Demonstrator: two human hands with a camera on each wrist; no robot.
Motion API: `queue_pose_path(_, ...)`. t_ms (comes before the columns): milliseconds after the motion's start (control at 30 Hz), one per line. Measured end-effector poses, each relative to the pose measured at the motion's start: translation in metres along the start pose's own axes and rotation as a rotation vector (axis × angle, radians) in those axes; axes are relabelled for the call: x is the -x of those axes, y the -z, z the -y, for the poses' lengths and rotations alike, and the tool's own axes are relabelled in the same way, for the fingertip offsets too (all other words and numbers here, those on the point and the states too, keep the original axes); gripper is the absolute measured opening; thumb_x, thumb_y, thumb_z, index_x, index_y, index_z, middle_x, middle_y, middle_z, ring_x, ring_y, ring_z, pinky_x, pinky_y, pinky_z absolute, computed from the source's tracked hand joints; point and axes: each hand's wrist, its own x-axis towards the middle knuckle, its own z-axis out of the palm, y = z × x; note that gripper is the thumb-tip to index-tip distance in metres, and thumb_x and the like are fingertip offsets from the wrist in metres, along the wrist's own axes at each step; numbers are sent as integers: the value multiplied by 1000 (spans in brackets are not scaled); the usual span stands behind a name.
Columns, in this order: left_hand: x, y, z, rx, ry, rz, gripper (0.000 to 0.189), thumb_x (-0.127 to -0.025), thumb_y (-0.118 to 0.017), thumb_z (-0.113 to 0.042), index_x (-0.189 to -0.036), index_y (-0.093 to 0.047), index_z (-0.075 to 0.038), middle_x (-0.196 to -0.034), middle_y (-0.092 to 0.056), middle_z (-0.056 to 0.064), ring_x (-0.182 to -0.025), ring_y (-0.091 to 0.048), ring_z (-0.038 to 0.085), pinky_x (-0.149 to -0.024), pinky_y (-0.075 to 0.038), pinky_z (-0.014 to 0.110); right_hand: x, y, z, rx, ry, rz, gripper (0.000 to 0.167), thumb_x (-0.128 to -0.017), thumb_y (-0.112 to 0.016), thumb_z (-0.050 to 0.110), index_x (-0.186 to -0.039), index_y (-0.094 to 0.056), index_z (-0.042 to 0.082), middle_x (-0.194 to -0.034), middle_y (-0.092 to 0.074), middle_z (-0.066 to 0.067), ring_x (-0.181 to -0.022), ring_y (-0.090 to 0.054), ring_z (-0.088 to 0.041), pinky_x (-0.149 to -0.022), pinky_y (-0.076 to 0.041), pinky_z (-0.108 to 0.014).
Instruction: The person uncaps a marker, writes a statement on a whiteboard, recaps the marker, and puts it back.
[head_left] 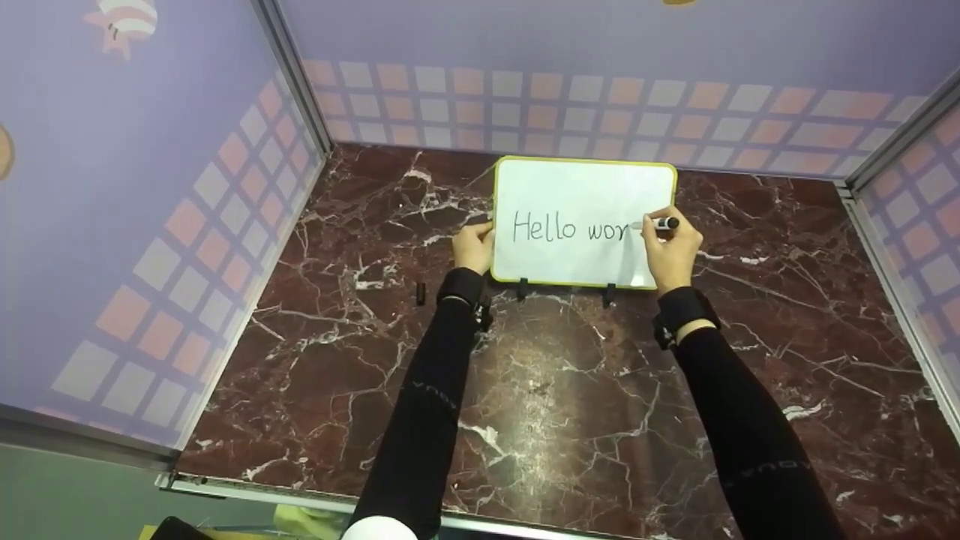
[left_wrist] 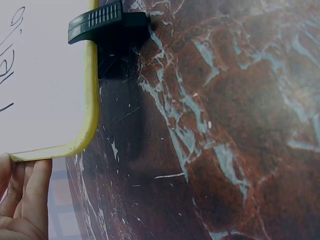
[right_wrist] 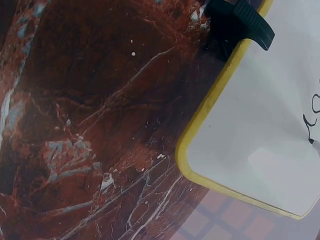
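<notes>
Yellow-framed whiteboard (head_left: pixel 562 259), 12 o'clock on marble table (head_left: pixel 562 420), reads "Hello wor". Left hand (head_left: pixel 472 247) pinches its 9 o'clock edge; right hand (head_left: pixel 673 249), fingers curled, grips marker (head_left: pixel 664 223), tip toward 3 o'clock.

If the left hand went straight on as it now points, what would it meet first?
Probably the yellow-framed, rectangular whiteboard, since the left hand grips it at its left side; depth behind the board is unclear.
</notes>
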Motion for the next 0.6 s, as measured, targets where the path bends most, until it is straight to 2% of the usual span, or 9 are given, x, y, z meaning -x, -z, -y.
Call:
queue_pose_path(200,-1,-2,1,-9,-4,-15,26,-96,-63,-9,-120,-71,-4,-113,-74,15,-105,-70,28,-93,-54,35,-4,2,-2,-23,20,-61,11,-90,-70,6,-90,-71,-5,-79,-72,-23,-64,-59,13,-59,-43,-9)
queue_pose_path(467,0,-3,-1,8,8,8,27,-97,-62,-10,-121,-70,-4,-113,-74,15,-105,-70,28,-93,-55,35,-8,7,-5,54,22,-20,10,-90,-71,7,-93,-72,-2,-81,-74,-22,-63,-56,16,-58,-40,-10)
queue_pose_path(600,-1,-2,-1,3,17,10,27,-97,-61,-11,-122,-70,-4,-113,-74,15,-105,-70,28,-93,-54,35,-6,9,-7,78,14,40,10,-91,-69,7,-91,-71,-3,-80,-74,-22,-61,-55,17,-56,-40,-10)
